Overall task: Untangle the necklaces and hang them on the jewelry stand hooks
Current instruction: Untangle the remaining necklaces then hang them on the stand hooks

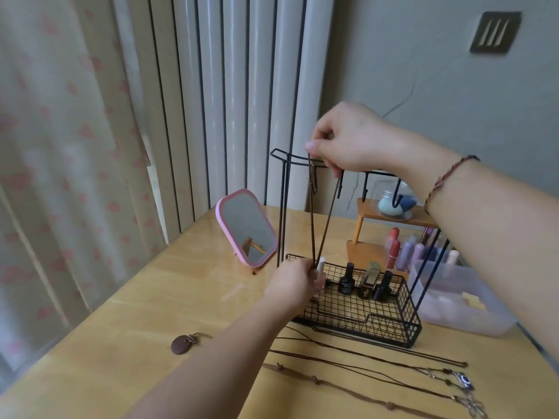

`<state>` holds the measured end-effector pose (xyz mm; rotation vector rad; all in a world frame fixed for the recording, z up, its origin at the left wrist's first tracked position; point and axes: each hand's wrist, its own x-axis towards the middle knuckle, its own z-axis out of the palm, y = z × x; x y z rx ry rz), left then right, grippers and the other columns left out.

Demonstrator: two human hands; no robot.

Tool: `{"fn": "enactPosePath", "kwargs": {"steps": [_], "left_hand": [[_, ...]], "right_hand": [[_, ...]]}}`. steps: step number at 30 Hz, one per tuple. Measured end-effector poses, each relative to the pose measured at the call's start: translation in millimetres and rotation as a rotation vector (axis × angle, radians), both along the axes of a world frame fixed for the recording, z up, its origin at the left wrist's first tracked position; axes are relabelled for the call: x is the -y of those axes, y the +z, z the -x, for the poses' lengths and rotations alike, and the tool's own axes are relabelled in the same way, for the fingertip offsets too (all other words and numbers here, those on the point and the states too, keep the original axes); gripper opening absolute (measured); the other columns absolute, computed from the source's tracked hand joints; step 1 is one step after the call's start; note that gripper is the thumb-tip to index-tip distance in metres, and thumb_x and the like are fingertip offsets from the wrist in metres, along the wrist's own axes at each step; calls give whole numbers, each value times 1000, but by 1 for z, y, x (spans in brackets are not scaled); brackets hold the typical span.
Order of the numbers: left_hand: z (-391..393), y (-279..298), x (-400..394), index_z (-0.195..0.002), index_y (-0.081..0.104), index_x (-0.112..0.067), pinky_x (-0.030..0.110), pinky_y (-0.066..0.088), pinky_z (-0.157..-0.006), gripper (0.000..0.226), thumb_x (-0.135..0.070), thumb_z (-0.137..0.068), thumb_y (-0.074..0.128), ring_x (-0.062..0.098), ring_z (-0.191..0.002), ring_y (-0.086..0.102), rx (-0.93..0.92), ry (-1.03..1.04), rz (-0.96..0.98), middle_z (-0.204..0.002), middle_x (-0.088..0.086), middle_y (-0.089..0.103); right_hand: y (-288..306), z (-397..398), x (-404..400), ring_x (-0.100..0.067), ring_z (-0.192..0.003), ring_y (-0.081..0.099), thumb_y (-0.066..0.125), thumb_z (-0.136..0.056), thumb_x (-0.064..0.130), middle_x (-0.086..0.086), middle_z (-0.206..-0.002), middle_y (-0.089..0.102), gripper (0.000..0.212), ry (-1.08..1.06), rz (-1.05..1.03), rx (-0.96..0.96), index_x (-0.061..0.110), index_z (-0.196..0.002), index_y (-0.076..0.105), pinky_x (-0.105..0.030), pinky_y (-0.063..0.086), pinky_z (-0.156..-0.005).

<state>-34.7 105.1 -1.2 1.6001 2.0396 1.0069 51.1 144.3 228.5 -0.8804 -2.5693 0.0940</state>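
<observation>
Above the wire stand, my right hand pinching the brown cord up top, my left hand gripping its lower end taut.

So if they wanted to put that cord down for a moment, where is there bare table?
Bare wooden table lies left of the pink-framed mirror and beyond the round brown pendant. It is crowded around the black wire stand, the clear plastic box and the loose brown necklaces in front.
</observation>
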Motion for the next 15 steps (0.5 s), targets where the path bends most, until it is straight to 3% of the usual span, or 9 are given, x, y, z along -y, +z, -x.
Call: {"fn": "enactPosePath", "kwargs": {"steps": [4, 7, 10, 15], "left_hand": [[-6, 4, -4, -110, 63, -15, 29, 56, -77, 18, -23, -99, 51, 15, -84, 62, -174, 39, 79, -91, -1, 60], [-8, 17, -11, -117, 61, -15, 35, 58, -83, 23, -17, -94, 60, 18, -91, 64, -201, 84, 11, -102, 3, 64], [-9, 27, -13, -119, 61, -15, 32, 58, -81, 25, -17, -95, 59, 18, -91, 65, -257, 101, -9, -103, 4, 64], [-10, 26, -1, -118, 59, -9, 26, 47, -63, 23, -15, -96, 54, 19, -79, 54, -435, 54, 227, -86, 4, 50]], "right_hand": [[-7, 0, 0, -15, -61, 67, 58, -98, 29, -1, -66, 66, 25, -3, -43, -62, 11, -86, 71, -25, 49, -61], [4, 2, 3, -16, -70, 58, 60, -97, 28, 2, -70, 62, 23, 14, -134, -172, 10, -91, 73, -27, 48, -74], [16, 0, 8, -12, -65, 56, 60, -97, 28, 4, -68, 62, 22, 28, -146, -166, 12, -88, 72, -25, 46, -73], [-2, -5, 10, -10, -60, 70, 60, -97, 29, 0, -67, 72, 25, 4, -49, 20, 14, -80, 70, -21, 49, -58]]}}
